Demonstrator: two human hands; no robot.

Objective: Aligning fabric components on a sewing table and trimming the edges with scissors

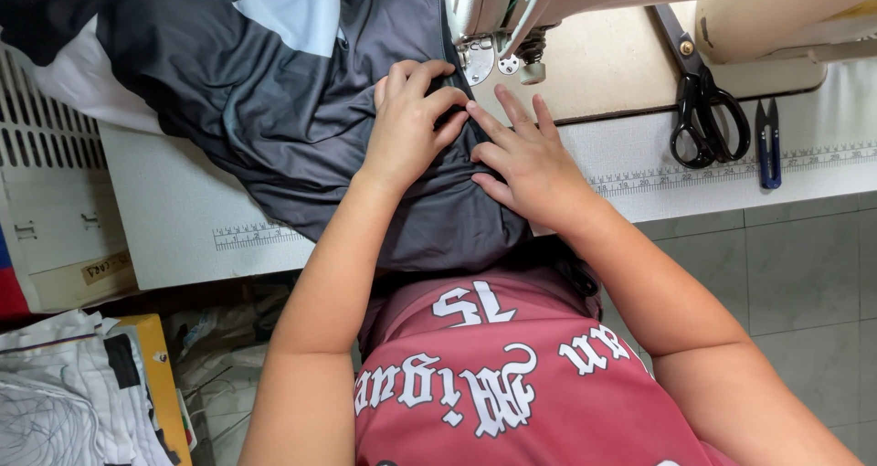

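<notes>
where the dark grey garment (274, 128) runs under the sewing machine (512, 9), both hands lie on it just in front of the presser foot (477, 59). the left hand (406, 123) rests on the cloth with its fingers curled and bunched, fingertips pressing a fold of fabric down beside the foot; its grip looks pressed onto the cloth rather than pinching, though whether any fabric is caught beneath the fingers i cannot tell. the right hand (528, 160) lies flat with fingers spread, holding nothing, its fingertips touching the seam edge of the garment and its palm on the pale bench (183, 210). the two hands touch at the fingertips.

the garment spreads up and to the left across the bench, with a light blue-grey panel (297, 14) near the top, and its lower part hangs over the bench edge toward the person's red shirt (493, 384). a printed ruler strip (694, 169) runs along the front edge of the bench. to the right of the machine, black-handled scissors (699, 91) lie on the tan machine bed, and small blue thread snips (769, 146) lie just beside them on the bench, apart from both hands. at lower left, below the bench, sits a pile of white cloth with dark lines (55, 393) next to a yellow box (160, 375).
</notes>
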